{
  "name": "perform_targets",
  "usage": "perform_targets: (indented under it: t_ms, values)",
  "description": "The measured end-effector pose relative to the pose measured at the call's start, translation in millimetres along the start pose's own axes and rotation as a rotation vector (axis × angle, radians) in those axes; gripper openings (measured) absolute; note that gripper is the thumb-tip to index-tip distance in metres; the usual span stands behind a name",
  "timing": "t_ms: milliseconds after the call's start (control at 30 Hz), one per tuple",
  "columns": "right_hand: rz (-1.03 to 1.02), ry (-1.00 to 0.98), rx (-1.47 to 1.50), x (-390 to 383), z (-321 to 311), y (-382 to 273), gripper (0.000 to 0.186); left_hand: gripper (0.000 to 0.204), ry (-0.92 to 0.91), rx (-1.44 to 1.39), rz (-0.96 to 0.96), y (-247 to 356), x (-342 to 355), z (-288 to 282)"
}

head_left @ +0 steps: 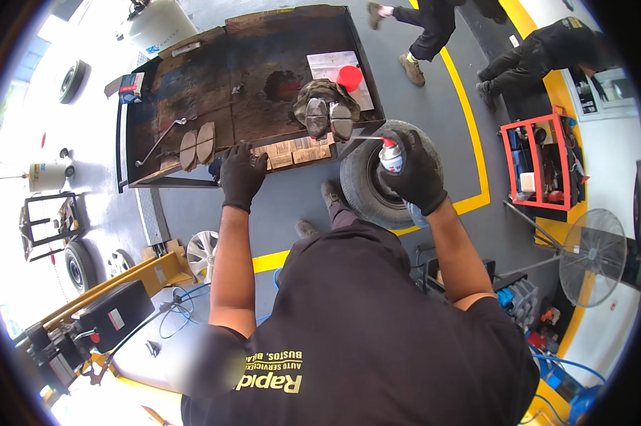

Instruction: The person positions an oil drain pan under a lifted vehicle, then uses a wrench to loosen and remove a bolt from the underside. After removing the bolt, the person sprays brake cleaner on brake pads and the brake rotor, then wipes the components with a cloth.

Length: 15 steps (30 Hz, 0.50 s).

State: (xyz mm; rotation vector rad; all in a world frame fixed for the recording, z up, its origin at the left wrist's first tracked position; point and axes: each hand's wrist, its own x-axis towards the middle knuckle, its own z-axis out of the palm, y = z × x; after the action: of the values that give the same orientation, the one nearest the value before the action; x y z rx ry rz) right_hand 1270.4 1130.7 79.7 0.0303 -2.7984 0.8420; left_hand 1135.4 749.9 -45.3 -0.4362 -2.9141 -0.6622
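My right hand (415, 172), in a black glove, is closed around a spray can (391, 160) with a red top. A thin straw runs left from the can's nozzle toward a pair of brake pads (328, 118), which lie on a crumpled camouflage cloth (322, 91) at the bench's near right edge. Also gloved in black, my left hand (242, 175) rests at the bench's front edge, fingers apart and holding nothing. Just left of it lie two more brake pads (197, 146). Beyond those is a long-handled wrench (161, 142).
The dark metal workbench (200, 82) carries a red cap (349, 78) and a blue-and-white box (131, 87). Cardboard boxes (299, 151) sit beneath its near edge. A tyre (363, 186) lies below my right hand. Two people stand at the upper right; a red rack (540, 163) and fan (593, 255) are right.
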Motion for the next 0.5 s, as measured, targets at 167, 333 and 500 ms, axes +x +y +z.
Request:
perform_targets:
  t_ms: [167,333,500]
  values:
    - [0.038,0.032,0.045,11.1,2.2,17.2,0.070,0.051,-0.043,0.036,-0.051,6.0,5.7,-0.5]
    - [0.127,0.100,0.081,24.1,9.9,34.1,0.067,0.049,-0.048,0.067,-0.089,15.2,12.3,-0.8]
    - [-0.168,-0.053,0.130,41.8,7.1,36.0,0.072,0.046,-0.067,0.078,-0.128,27.9,18.2,-2.8]
